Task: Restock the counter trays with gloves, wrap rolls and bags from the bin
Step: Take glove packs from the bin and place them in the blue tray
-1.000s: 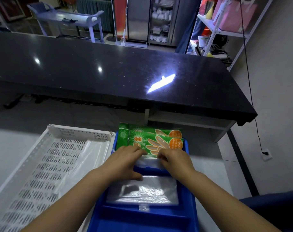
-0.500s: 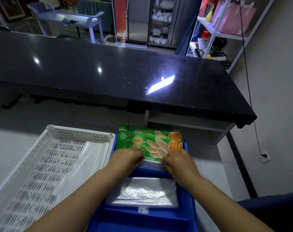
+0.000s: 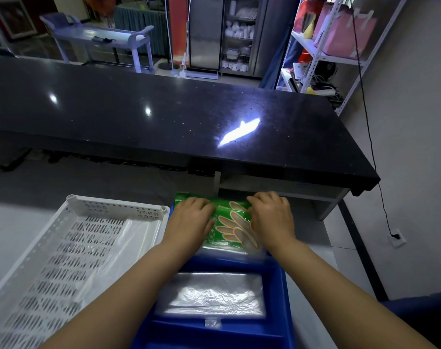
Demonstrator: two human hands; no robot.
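A blue tray (image 3: 281, 293) with compartments lies in front of me. Green glove packs (image 3: 233, 226) printed with orange hands fill its far compartment. My left hand (image 3: 191, 219) lies flat on the packs' left part, and my right hand (image 3: 272, 215) presses on their right part, fingers curled over the far edge. A flat stack of clear plastic bags (image 3: 214, 295) sits in the middle compartment, nearer me.
A white perforated tray (image 3: 33, 273) holding a loose clear plastic sheet (image 3: 136, 238) stands just left of the blue tray. A long black counter (image 3: 164, 117) runs across behind both. Metal shelving (image 3: 322, 56) stands at the back right, a wall with a socket (image 3: 398, 238) on the right.
Both hands have moved forward from the near edge of the glove packs onto their top, now covering the left and right ends of the packs.
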